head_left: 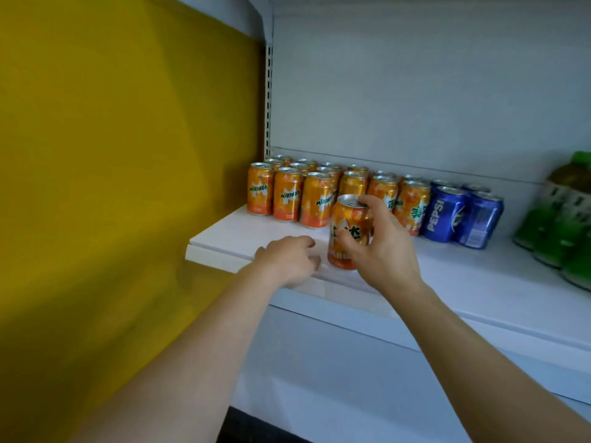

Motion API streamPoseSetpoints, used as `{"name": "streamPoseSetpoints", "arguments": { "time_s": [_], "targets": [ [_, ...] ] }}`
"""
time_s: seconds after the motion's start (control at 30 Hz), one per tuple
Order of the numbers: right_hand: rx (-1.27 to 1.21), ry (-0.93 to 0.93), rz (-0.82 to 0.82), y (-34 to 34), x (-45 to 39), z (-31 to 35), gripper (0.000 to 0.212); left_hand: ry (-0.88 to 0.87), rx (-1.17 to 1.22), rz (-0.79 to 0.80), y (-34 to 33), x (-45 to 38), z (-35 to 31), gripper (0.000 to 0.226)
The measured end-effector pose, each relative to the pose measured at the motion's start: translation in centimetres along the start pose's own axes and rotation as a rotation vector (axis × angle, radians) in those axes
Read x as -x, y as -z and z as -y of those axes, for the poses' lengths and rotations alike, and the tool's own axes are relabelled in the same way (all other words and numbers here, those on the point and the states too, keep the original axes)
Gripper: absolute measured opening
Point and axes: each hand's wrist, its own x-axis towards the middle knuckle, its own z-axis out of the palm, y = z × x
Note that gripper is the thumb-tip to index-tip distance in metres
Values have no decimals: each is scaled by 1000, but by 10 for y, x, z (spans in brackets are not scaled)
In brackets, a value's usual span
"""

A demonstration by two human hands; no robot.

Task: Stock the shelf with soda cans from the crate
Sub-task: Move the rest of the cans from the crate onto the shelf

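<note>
An orange Mirinda can point(347, 222) stands upright near the front edge of the white shelf point(224, 238). My right hand point(383, 247) is wrapped around its right side, thumb on the label and fingers over the rim. My left hand point(291, 260) rests palm down on the shelf just left of the can, fingers loosely curled and holding nothing. Behind them, several orange Mirinda cans point(287, 199) stand in rows at the back left of the shelf. The crate is out of view.
Blue Pepsi cans point(447, 215) stand right of the orange rows. Green bottles point(563, 231) crowd the shelf's far right. A yellow wall point(112, 155) lies to the left, and the shelf's white back panel point(415, 91) rises behind the cans.
</note>
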Motion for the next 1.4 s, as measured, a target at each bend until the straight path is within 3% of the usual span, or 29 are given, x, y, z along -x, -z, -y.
{"name": "streamPoseSetpoints", "arguments": {
  "time_s": [0.17, 0.33, 0.53, 0.83, 0.93, 1.03, 1.13, 1.2, 1.27, 1.33, 1.4],
  "targets": [
    [85, 8, 22, -18, -33, -21, 57, 4, -232, 223, 16, -16, -16, 66],
    [216, 5, 2, -39, -62, -37, 54, 44, -401, 328, 35, -26, -27, 82],
    [304, -9, -38, -54, -84, -48, 53, 9, -493, 368, 39, -39, -31, 82],
    [378, 2, -38, -63, -90, -50, 58, 24, -442, 379, 39, -44, -31, 84],
    [421, 31, -4, -57, -75, -51, 64, -5, -416, 315, 37, -34, -30, 82],
    [354, 144, -129, -47, -47, -45, 44, -24, -210, 225, 27, -24, -15, 80],
    [157, 244, -258, -38, -1, -27, 23, -75, -66, -69, -14, 0, 17, 64],
    [38, 235, -231, -37, 37, -12, 22, -198, -11, -411, -53, 24, 37, 47],
    [-44, 248, -194, -42, 76, -3, 21, -321, 144, -626, -85, 52, 50, 40],
    [-121, 266, -134, -55, 116, -2, 21, -355, 274, -694, -116, 76, 62, 34],
    [-169, 241, -16, -72, 158, -9, 28, -300, 322, -652, -152, 98, 75, 28]
  ]
}}
